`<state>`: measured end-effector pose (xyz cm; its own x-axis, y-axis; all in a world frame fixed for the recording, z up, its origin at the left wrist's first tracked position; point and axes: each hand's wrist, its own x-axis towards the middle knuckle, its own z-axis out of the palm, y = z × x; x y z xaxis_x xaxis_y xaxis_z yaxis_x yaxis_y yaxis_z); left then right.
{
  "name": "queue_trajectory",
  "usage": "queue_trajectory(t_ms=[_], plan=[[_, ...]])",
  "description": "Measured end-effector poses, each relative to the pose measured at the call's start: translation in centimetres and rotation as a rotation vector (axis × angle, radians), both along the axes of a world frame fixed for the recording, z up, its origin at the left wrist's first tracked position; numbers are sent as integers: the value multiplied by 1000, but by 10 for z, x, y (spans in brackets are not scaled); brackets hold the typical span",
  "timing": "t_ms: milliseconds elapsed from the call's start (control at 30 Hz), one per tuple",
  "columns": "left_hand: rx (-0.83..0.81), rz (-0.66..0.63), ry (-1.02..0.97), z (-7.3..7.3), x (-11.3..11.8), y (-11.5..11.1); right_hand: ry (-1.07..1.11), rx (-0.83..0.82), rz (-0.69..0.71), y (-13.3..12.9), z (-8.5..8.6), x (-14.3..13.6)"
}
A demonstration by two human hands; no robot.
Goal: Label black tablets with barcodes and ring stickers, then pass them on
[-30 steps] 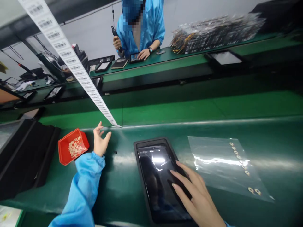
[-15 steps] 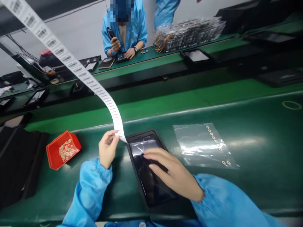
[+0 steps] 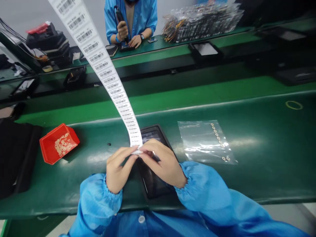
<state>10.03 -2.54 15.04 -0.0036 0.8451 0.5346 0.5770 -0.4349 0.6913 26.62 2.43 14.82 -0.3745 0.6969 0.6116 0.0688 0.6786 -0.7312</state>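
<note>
A long white strip of barcode labels (image 3: 108,79) hangs from the upper left down to my hands. My left hand (image 3: 119,169) and my right hand (image 3: 164,163) meet at its lower end, both pinching the strip's tip between fingertips. Under my hands a black tablet (image 3: 153,179) lies face up on the dark green bench (image 3: 259,164), partly hidden by my fingers and blue sleeves.
A red bin (image 3: 58,147) of small gold rings sits to the left. A clear plastic sheet (image 3: 203,141) with a row of rings lies to the right. Across the green belt a person in blue (image 3: 130,19) holds a screwdriver over a device. Black trays (image 3: 17,154) stand at far left.
My left hand took the strip's end and drew it over the tablet. My right hand left the screen and joined it at the strip's tip.
</note>
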Motion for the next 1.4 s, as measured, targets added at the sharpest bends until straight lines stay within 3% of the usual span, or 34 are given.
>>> queue_trajectory(t_ms=[267,433,600,733,867,967,1100,1200,1400], plan=[[42,3,100,3,-7,-5,-244,403,-165,-1,11,5],[58,-25,255,8,-10,-6,-286,464,-145,-1,11,10],[128,-53,368,8,-13,1,-306,337,-65,0,17,16],[67,23,475,7,-33,7,-232,-10,-35,-2,19,39],[77,189,528,-10,-41,-10,-351,-364,-52,-26,-4,73],[66,36,553,-35,-22,-41,-461,-523,-63,-60,-28,87],[-62,-245,492,-59,14,-77,-555,-522,-127,-92,-43,87],[-95,-298,441,-65,26,-84,-588,-490,-147,-95,-43,84],[-117,-334,459,-68,31,-81,-593,-467,-183,-94,-42,80]])
